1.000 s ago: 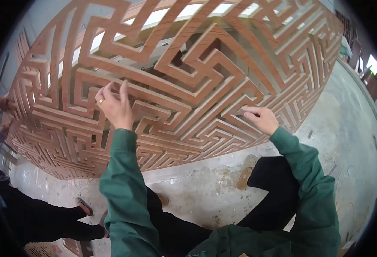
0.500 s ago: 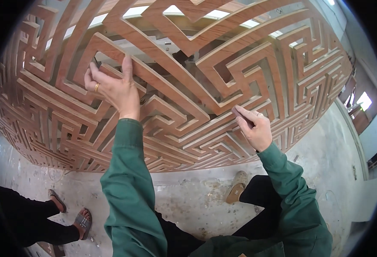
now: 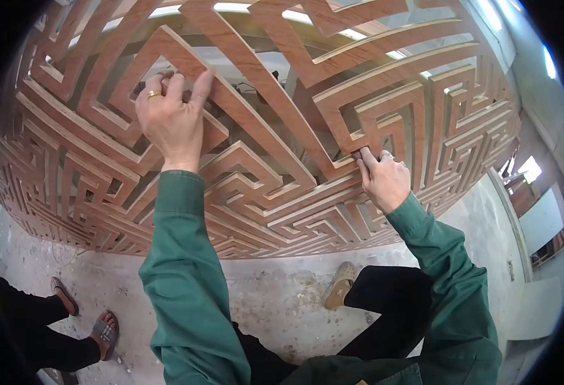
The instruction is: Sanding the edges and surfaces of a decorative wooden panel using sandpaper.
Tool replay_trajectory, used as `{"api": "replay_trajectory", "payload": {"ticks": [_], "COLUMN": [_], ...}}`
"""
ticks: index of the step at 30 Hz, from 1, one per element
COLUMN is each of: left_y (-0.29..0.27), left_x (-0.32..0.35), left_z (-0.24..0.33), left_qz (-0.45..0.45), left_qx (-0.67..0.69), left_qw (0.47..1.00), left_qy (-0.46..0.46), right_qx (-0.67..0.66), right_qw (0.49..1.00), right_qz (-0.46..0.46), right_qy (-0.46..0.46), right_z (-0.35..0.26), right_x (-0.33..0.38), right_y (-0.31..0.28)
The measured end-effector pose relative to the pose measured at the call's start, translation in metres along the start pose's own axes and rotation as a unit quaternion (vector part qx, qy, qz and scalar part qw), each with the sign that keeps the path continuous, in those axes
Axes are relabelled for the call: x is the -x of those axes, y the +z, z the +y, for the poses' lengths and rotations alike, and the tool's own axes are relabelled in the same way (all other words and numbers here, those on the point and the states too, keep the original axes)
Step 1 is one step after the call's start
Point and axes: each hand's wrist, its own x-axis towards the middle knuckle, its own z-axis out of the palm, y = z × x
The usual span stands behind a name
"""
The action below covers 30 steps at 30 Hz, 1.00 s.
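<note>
A large reddish-brown plywood lattice panel [image 3: 256,125], cut in a maze-like pattern of strips and slots, fills the space before me. My left hand [image 3: 174,122], with a gold ring, is at the panel's left part. Its fingers curl over a strip at an opening, and the thumb lies by a long diagonal strip; the fingertips are hidden. To the right, my right hand [image 3: 386,181] pinches a small brown piece of folded sandpaper [image 3: 361,153] against a strip's edge beside a slot. The fingers cover most of that piece.
Another person's legs and sandalled feet [image 3: 107,330] stand at lower left. My own shoe [image 3: 339,285] is on the stained concrete floor [image 3: 272,301] below the panel. Pale boards [image 3: 541,221] lean by the wall on the right.
My right hand has moved slightly up with the sandpaper, now against a slot edge. My left hand's fingers have drawn closer together and shifted slightly right. The view has shifted a little.
</note>
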Motion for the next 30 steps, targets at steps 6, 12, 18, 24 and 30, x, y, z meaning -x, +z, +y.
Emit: {"api": "replay_trajectory", "payload": {"ticks": [6, 12, 18, 24, 30], "left_y": [-0.002, -0.001, 0.007, 0.010, -0.007], "left_x": [0.007, 0.002, 0.004, 0.004, 0.007], "left_z": [0.007, 0.018, 0.004, 0.002, 0.026], "left_qz": [-0.008, -0.038, -0.027, -0.021, 0.016], "left_qx": [0.011, -0.027, -0.023, -0.003, 0.006], "left_qw": [0.999, 0.999, 0.999, 1.000, 0.999], "left_qy": [0.033, -0.010, 0.001, -0.002, -0.038], "right_qx": [0.041, -0.038, 0.019, -0.075, -0.016], "right_qw": [0.996, 0.997, 0.998, 0.992, 0.988], "right_qz": [0.030, -0.036, 0.012, -0.053, -0.032], "right_qy": [0.077, 0.052, 0.067, 0.082, 0.150], "right_z": [-0.017, -0.034, -0.020, -0.049, -0.028], "right_x": [0.006, 0.012, 0.000, 0.009, 0.006], "right_y": [0.022, 0.030, 0.001, 0.009, -0.004]}}
